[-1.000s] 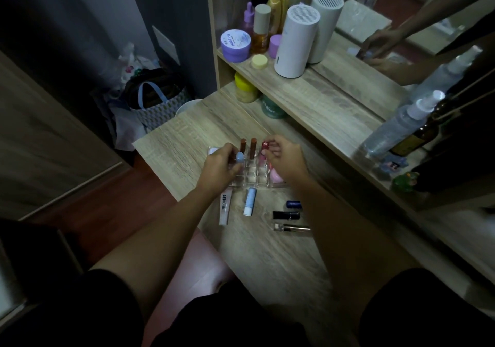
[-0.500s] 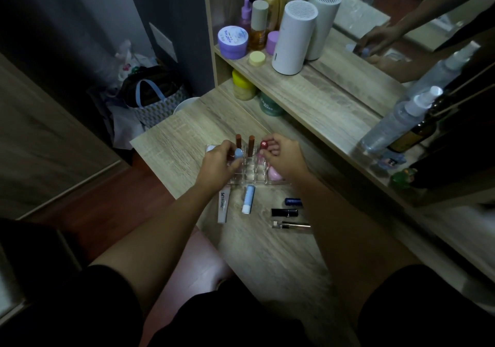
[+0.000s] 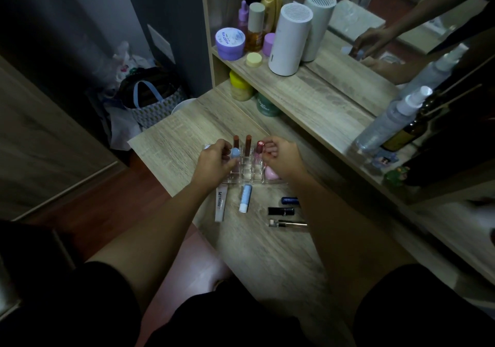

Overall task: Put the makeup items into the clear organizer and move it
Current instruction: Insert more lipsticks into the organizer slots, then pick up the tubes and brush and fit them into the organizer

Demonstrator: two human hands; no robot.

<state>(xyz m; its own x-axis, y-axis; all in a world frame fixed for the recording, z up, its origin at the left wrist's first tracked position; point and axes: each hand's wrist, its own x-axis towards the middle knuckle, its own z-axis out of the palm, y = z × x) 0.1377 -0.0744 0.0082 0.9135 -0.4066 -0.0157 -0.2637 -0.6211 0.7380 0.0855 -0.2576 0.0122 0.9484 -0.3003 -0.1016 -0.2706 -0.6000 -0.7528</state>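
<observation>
The clear organizer (image 3: pixel 249 176) stands on the wooden desk (image 3: pixel 267 253). Two brown lipsticks (image 3: pixel 248 144) stand upright in its back row, and a pink sponge (image 3: pixel 271 173) sits at its right side. My left hand (image 3: pixel 215 163) pinches a blue-capped tube (image 3: pixel 235 153) over the left cells. My right hand (image 3: pixel 282 157) holds a pink tube with a red cap (image 3: pixel 259 149) upright over the organizer. In front lie a white lip tube (image 3: pixel 221 203), a blue lip balm (image 3: pixel 245 198), a dark blue tube (image 3: pixel 289 200), a black lipstick (image 3: pixel 281 211) and a thin wand (image 3: pixel 288 223).
A raised shelf (image 3: pixel 308 92) behind holds a purple jar (image 3: pixel 230 43), bottles and a white cylinder device (image 3: pixel 290 39). A spray bottle (image 3: pixel 388 121) stands at the right before a mirror. Jars sit under the shelf. Bags (image 3: pixel 150 100) lie on the floor at left.
Both hands stay at the organizer with their tubes, shifting only slightly. The view has drifted a little.
</observation>
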